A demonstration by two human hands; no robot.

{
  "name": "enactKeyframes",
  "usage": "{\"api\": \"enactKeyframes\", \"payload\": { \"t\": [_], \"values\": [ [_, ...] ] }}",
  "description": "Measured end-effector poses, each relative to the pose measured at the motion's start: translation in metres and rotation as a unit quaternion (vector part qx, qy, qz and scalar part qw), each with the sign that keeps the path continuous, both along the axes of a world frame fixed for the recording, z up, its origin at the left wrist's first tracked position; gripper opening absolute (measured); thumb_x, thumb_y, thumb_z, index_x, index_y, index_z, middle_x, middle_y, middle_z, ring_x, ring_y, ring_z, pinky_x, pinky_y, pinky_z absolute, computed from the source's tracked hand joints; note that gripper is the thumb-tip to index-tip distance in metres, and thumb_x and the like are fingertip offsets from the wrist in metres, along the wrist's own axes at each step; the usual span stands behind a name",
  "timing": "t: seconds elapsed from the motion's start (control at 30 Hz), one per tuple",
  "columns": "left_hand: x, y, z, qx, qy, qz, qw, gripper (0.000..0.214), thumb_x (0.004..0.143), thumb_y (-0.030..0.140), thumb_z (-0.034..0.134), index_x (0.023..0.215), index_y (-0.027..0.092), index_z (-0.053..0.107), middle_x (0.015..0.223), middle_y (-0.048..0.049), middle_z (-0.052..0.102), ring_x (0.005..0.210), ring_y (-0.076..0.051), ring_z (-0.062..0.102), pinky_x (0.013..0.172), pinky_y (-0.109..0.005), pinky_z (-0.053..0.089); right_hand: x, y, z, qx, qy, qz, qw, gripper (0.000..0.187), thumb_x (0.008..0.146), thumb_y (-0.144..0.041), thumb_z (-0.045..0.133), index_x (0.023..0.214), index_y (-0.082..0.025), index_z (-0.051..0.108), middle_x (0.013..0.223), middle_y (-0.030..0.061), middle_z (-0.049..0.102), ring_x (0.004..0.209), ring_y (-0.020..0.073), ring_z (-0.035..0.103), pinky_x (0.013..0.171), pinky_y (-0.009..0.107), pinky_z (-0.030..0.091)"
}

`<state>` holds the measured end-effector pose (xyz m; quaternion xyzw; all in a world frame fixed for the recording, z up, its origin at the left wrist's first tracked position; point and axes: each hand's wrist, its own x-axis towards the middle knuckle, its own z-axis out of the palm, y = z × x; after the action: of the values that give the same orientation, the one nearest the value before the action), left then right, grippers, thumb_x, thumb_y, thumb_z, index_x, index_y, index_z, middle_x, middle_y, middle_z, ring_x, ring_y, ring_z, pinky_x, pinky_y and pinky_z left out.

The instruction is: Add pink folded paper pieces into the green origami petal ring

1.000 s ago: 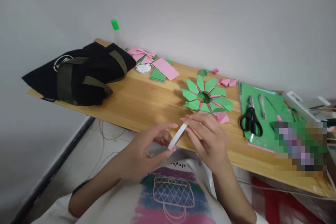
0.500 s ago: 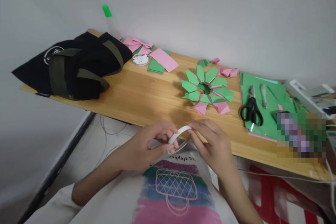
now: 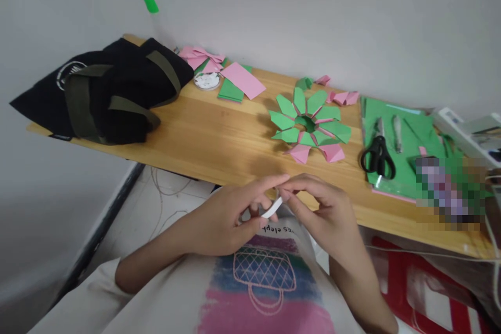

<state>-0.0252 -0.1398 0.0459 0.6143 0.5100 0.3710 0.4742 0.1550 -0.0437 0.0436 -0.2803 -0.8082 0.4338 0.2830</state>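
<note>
A thin roll of white tape (image 3: 272,210) is held between both hands, just in front of the table's near edge. My left hand (image 3: 230,222) is curled round its left side, thumb below and index finger stretched out over the top. At the roll's far right end, the thumb and fingers of my right hand (image 3: 326,209) pinch together. Fingers cover much of the ring. Beyond the hands, a folded paper flower (image 3: 332,129) with green upper petals and pink lower ones rests on the wooden table (image 3: 195,138).
A black bag (image 3: 117,88) lies at the left. Behind it stand a green-capped bottle (image 3: 150,3), pink folded paper (image 3: 201,57) and a round dish of white bits (image 3: 207,80). Black-handled scissors (image 3: 378,154) rest on green sheets (image 3: 418,135) to the right.
My left index finger has stretched over the roll towards the right hand. The roll has turned, so less of its ring shows. The view has shifted slightly.
</note>
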Motion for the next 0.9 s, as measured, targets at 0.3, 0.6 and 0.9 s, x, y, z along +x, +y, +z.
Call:
{"api": "enactKeyframes", "payload": {
  "t": [0.3,0.6,0.9],
  "values": [
    [0.002,-0.005,-0.002,-0.091,-0.120,0.035,0.988,0.081,0.085,0.008,0.051,0.152,0.037,0.015,0.119,-0.0026,0.068,0.060,-0.006,0.066,0.057,-0.018,0.051,0.007,0.007,0.006,-0.006,-0.038,0.082,0.996,0.012,0.088,-0.017,0.061,0.093,-0.023,0.070,0.087,0.0019,0.069,0.079,0.0131,0.065,0.067,0.026,0.053],
    [0.011,0.004,-0.007,-0.062,-0.207,0.087,0.973,0.056,0.092,0.023,0.056,0.143,0.029,0.036,0.088,0.0009,0.067,0.071,-0.011,0.068,0.067,-0.023,0.053,0.001,0.006,0.011,0.023,-0.005,0.070,0.997,0.011,0.086,-0.013,0.063,0.085,-0.023,0.069,0.086,0.0004,0.070,0.079,0.0124,0.068,0.067,0.024,0.055],
    [0.019,0.015,-0.012,-0.066,-0.321,0.107,0.939,0.043,0.095,0.024,0.055,0.135,0.032,0.046,0.082,0.0040,0.064,0.061,-0.008,0.068,0.050,-0.014,0.048,0.001,-0.004,0.009,0.188,-0.028,-0.017,0.982,0.013,0.084,-0.008,0.065,0.093,-0.017,0.069,0.093,0.0037,0.070,0.082,0.0129,0.066,0.070,0.027,0.053]
  ]
}}
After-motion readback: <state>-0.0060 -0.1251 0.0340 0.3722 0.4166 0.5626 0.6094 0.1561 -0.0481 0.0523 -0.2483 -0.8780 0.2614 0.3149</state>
